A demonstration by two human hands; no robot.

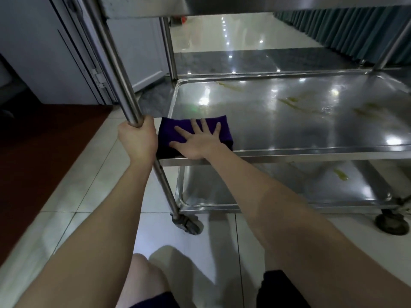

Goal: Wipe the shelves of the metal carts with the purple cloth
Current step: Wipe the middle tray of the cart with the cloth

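My knee [142, 276] is bent above the floor tiles. My left hand [138, 138] grips the cart post [120, 70]. Just right of that post, my right hand [198, 141] presses flat, fingers spread, on the purple cloth [166, 130], at the middle shelf [311, 130] corner (yellowish smears [289, 102] lie farther right).

A dark purple cloth [178, 130] lies on the silvery middle shelf [289, 121], which bears yellowish streaks [291, 102].

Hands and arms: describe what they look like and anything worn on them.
The left hand and right hand are ungloved; no rings, watch or wristbands show. The left forearm and right forearm are bare, no sleeve in view.
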